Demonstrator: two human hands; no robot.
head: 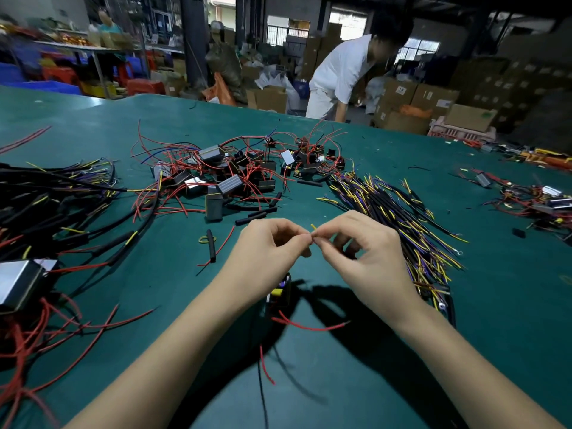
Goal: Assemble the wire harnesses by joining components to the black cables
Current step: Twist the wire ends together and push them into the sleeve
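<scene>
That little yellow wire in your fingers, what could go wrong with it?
Both the left hand and right hand pinch the yellow wire only at its tip, so it might slip out. The small black component dangles under the left wrist and could tug it loose. Its red wire could snag.

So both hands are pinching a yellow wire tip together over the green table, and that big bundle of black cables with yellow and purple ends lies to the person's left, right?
Not quite. In the head view, that loose bundle of black cables with yellow and purple ends lies to the person's right. The rest holds: left hand and right hand pinch the yellow wire tip together above the green table.
</scene>
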